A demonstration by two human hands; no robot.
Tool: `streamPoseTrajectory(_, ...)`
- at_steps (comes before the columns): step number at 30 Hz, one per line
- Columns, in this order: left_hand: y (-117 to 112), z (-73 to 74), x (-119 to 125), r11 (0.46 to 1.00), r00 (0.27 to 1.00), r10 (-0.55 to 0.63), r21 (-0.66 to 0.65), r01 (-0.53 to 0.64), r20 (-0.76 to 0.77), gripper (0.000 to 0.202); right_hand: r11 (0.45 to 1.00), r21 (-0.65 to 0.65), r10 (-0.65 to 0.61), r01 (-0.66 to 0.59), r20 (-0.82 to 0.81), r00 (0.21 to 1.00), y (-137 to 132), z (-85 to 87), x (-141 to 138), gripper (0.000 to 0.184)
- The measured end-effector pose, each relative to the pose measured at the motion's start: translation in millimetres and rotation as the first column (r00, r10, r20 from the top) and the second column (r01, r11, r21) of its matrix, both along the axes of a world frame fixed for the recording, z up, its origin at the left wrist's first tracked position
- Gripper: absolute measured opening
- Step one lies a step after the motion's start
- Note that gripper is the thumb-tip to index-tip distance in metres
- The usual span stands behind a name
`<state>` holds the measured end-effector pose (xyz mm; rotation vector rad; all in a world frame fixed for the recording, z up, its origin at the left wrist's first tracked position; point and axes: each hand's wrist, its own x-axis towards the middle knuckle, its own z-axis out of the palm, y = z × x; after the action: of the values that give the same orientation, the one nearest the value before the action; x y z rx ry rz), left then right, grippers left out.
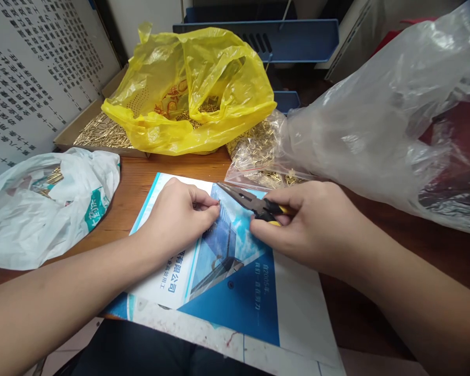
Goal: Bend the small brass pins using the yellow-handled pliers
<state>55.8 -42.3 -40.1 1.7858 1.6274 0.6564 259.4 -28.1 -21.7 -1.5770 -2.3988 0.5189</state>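
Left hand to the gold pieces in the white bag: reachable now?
Likely yes: the white bag looks open over the gold pieces, nothing visible blocks the left hand, though its fingers pinch something small.

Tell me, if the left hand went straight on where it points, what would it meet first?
Probably the pliers held by the right hand, since the left hand points toward them, though relative height is unclear.
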Motion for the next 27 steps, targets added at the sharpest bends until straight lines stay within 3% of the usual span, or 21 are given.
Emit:
streamPoseTrajectory(3, 0.5, -0.3, 0.5, 1.000, 1.000, -0.003, 0.003, 0.003, -0.002, 0.018, 0.999, -0.041, 0.002, 0.002, 0.107, 0.994, 0.5, 2.0, 0.1, 0.031)
streamPoseTrajectory(7, 0.8, 0.6, 1.0, 1.000, 1.000, 0.013, 0.005, -0.013, 0.011, 0.016, 0.994, 0.052, -0.100, 0.096, 0.086, 0.991, 1.7, 5.4, 2.0, 0.026)
streamPoseTrajectory(10, 0.1, 3.5, 1.3, 1.000, 1.000, 0.003, 0.010, -0.004, 0.029, 0.014, 0.993, 0.014, -0.116, 0.115, 0.166, 0.979, 4.8, 4.1, 5.3, 0.020)
streamPoseTrajectory(13, -1.0, 6.4, 1.7, 1.000, 1.000, -0.020, -0.014, 0.020, 0.003, 0.017, 1.000, 0.020, -0.009, 0.006, 0.186, 0.982, 10.3, -2.7, 9.8, 0.019)
streamPoseTrajectory(16, -1.4, 7.2, 1.5, 0.999, 0.999, -0.033, -0.024, 0.032, -0.030, 0.019, 0.983, 0.123, 0.126, -0.137, 0.095, 0.987, 14.6, -10.2, 13.0, 0.026)
streamPoseTrajectory(22, -2.5, 4.3, 1.5, 0.998, 0.996, -0.062, -0.035, 0.060, -0.068, 0.024, 0.911, 0.312, 0.327, -0.268, -0.155, 0.932, 9.5, -11.7, 9.2, 0.028)
streamPoseTrajectory(27, -4.7, 4.5, 1.7, 0.985, 0.970, -0.112, 0.101, 0.137, -0.216, 0.020, 0.874, 0.347, 0.428, -0.340, -0.221, 0.876, 5.9, -17.1, 4.3, 0.028)
